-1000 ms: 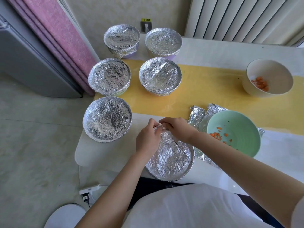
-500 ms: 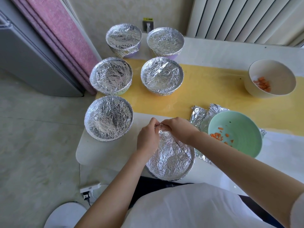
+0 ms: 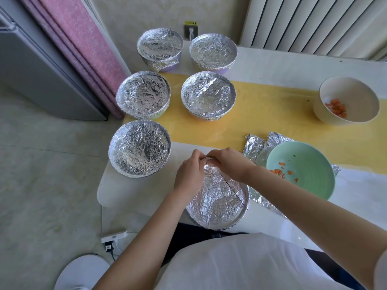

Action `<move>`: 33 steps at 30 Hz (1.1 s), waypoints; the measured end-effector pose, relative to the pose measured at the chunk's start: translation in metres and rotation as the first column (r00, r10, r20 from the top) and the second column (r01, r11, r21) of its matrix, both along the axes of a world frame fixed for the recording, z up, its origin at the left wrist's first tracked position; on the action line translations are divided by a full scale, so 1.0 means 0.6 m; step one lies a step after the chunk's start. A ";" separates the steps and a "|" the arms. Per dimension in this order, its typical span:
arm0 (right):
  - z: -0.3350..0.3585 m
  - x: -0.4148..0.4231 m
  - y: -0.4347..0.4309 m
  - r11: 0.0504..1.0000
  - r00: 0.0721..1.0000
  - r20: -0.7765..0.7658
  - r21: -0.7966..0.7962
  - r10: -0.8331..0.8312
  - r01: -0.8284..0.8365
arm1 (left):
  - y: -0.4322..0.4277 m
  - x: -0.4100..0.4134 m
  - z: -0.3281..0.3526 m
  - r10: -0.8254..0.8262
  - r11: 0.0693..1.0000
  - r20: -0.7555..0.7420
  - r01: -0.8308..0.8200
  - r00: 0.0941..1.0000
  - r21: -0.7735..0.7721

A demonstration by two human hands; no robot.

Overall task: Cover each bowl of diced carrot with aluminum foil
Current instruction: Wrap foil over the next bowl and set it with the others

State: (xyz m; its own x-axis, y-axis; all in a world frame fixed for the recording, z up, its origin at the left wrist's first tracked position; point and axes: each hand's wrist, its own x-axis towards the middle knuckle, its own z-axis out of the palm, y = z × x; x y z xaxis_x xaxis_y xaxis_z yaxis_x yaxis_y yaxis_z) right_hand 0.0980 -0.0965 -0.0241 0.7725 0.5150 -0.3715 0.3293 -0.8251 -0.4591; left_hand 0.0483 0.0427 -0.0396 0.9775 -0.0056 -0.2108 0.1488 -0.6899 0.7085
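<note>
A foil-covered bowl [image 3: 217, 204] stands at the table's near edge in front of me. My left hand [image 3: 189, 174] and my right hand [image 3: 229, 164] meet at its far rim, and both pinch the crinkled foil there. To the right, a green bowl [image 3: 310, 185] with a few carrot dice sits uncovered on a loose foil sheet [image 3: 256, 149]. A cream bowl [image 3: 356, 91] with carrot dice stands uncovered at the far right.
Several foil-covered bowls stand in two columns on the left of the table, the nearest [image 3: 139, 150] just left of my hands. A yellow runner [image 3: 272, 114] crosses the white table. A power strip [image 3: 114, 237] lies on the floor below.
Both hands stay at the far rim of the near bowl. The fingers have shifted slightly together along the foil edge.
</note>
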 end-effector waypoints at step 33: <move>-0.002 -0.001 0.006 0.992 0.982 0.145 -0.045 0.123 -0.118 | -0.001 -0.008 -0.013 0.046 0.999 0.218 -0.045 0.975 -0.011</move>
